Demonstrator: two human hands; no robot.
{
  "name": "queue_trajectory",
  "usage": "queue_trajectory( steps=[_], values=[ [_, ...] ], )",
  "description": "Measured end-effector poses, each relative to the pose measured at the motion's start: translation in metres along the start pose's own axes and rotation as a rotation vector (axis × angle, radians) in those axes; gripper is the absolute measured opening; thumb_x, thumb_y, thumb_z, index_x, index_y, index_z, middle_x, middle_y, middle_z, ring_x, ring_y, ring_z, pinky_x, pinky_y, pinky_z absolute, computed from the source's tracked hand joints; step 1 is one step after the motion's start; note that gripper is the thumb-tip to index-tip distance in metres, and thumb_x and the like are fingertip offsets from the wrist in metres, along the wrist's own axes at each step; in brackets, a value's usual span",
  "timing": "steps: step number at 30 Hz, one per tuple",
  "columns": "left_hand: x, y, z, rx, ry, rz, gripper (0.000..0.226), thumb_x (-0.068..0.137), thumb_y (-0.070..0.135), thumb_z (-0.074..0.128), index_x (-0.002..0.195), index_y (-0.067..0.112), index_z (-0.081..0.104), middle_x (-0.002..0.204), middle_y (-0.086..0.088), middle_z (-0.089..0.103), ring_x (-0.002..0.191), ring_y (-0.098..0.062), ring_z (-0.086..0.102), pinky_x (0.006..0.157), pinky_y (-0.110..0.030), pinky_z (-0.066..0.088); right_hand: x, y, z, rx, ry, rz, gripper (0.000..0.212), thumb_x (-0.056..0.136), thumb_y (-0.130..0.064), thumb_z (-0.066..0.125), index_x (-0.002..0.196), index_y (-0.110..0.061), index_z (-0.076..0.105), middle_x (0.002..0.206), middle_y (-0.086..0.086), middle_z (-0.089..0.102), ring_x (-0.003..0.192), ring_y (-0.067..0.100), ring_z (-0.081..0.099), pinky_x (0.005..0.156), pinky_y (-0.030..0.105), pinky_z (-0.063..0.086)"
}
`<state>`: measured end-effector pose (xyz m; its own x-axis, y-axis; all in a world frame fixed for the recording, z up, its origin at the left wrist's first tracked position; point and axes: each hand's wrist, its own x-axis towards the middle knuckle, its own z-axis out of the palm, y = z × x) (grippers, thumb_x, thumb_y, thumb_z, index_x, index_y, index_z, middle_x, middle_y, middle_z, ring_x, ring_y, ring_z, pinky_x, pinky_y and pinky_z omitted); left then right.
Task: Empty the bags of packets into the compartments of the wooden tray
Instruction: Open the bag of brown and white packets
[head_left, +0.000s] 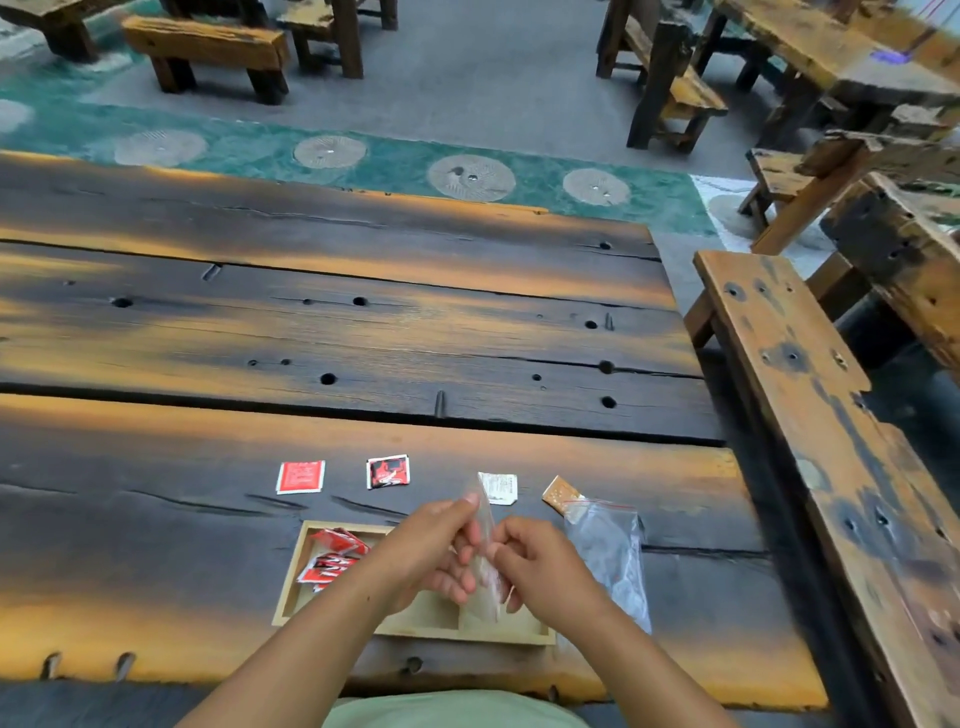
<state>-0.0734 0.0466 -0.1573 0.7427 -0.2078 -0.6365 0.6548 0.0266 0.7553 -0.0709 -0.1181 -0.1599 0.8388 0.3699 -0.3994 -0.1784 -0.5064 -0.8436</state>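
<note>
Clear bag (482, 512): likely light, limp, slippery; my left hand (434, 545) and right hand (543, 566) both pinch it over wooden tray (289, 577), table (363, 338) near edge. Hold by bottom corners.

Plank table (363, 322): wooden tray (290, 584), four packets (300, 476), bag (613, 551)

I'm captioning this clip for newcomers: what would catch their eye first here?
The left hand and right hand hold a clear bag upright over the wooden tray near the table's front edge. Red packets pile in the tray's left compartment, and four single packets lie in a row on the table beyond it.
</note>
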Motion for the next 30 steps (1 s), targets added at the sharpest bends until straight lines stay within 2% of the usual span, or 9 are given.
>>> queue_trajectory(
  steps=[3,7,11,16,19,21,23,27,30],
  values=[
    [0.004,-0.007,0.0,0.093,0.054,0.03,0.028,0.1,0.03,0.049,0.084,0.009,0.054,0.065,-0.006,0.053,0.05,-0.021,0.057,0.047,-0.027,0.047,-0.002,0.001,-0.002,0.03,-0.054,0.037,0.029,0.098,-0.005,0.05,0.073,-0.017,0.061,0.051,-0.01,0.06,0.052,0.009,0.06,0.052,0.03,0.055],
    [0.004,-0.011,0.004,0.11,0.1,0.102,0.022,0.098,0.024,0.053,0.081,0.009,0.056,0.069,-0.008,0.057,0.054,-0.019,0.057,0.049,-0.029,0.05,-0.004,-0.003,-0.005,0.005,-0.116,0.069,0.026,0.098,-0.011,0.051,0.073,-0.016,0.057,0.057,0.0,0.064,0.051,0.014,0.064,0.051,0.028,0.051],
    [0.0,-0.004,0.001,0.032,0.025,0.136,0.026,0.099,0.026,0.052,0.082,0.008,0.057,0.071,-0.012,0.059,0.056,-0.018,0.058,0.049,-0.032,0.054,-0.003,-0.003,-0.002,-0.157,-0.024,0.013,0.025,0.093,-0.022,0.057,0.068,-0.023,0.055,0.053,-0.006,0.061,0.048,0.006,0.05,0.053,0.023,0.041],
    [-0.005,-0.005,0.001,0.112,-0.07,0.16,0.03,0.092,0.034,0.066,0.087,0.006,0.056,0.071,-0.013,0.061,0.056,-0.018,0.059,0.049,-0.03,0.055,-0.004,-0.003,0.009,-0.198,0.051,-0.049,0.029,0.087,-0.017,0.055,0.059,-0.025,0.05,0.044,-0.012,0.042,0.046,0.005,0.035,0.051,0.026,0.03],
    [-0.007,-0.006,-0.004,0.116,-0.113,0.176,0.03,0.092,0.035,0.066,0.082,0.008,0.055,0.071,-0.013,0.06,0.053,-0.017,0.059,0.049,-0.028,0.055,-0.006,-0.003,0.01,0.004,-0.008,-0.063,0.027,0.089,-0.011,0.058,0.064,-0.02,0.054,0.048,-0.013,0.039,0.047,0.004,0.032,0.05,0.024,0.028],
    [-0.011,-0.006,-0.006,0.116,-0.148,0.187,0.029,0.095,0.034,0.062,0.082,0.009,0.055,0.07,-0.01,0.061,0.052,-0.017,0.059,0.05,-0.027,0.054,-0.009,-0.003,0.007,0.152,-0.073,-0.068,0.019,0.09,-0.014,0.062,0.074,-0.003,0.06,0.052,-0.007,0.044,0.047,0.006,0.035,0.049,0.022,0.029],
    [-0.012,-0.007,-0.009,0.128,-0.175,0.197,0.029,0.096,0.034,0.061,0.083,0.008,0.056,0.07,-0.011,0.06,0.055,-0.019,0.059,0.053,-0.028,0.055,-0.011,-0.004,0.006,0.232,-0.117,-0.072,0.027,0.09,-0.021,0.062,0.086,0.006,0.063,0.054,-0.001,0.048,0.047,0.007,0.038,0.049,0.022,0.031],
    [-0.013,-0.005,-0.014,0.036,-0.248,0.231,0.03,0.095,0.035,0.061,0.085,0.007,0.058,0.075,-0.019,0.057,0.059,-0.022,0.058,0.056,-0.028,0.053,-0.014,-0.009,0.006,0.365,-0.169,-0.072,0.024,0.093,-0.024,0.055,0.091,-0.004,0.068,0.06,0.003,0.057,0.051,0.01,0.045,0.051,0.021,0.039],
    [-0.015,-0.002,-0.014,-0.074,-0.294,0.262,0.024,0.096,0.031,0.059,0.078,0.015,0.062,0.066,-0.011,0.061,0.057,-0.018,0.056,0.053,-0.025,0.05,-0.013,-0.016,0.007,0.47,-0.195,-0.045,0.025,0.094,-0.026,0.05,0.089,-0.009,0.068,0.074,0.012,0.068,0.057,0.017,0.051,0.05,0.022,0.04]
  ],
)
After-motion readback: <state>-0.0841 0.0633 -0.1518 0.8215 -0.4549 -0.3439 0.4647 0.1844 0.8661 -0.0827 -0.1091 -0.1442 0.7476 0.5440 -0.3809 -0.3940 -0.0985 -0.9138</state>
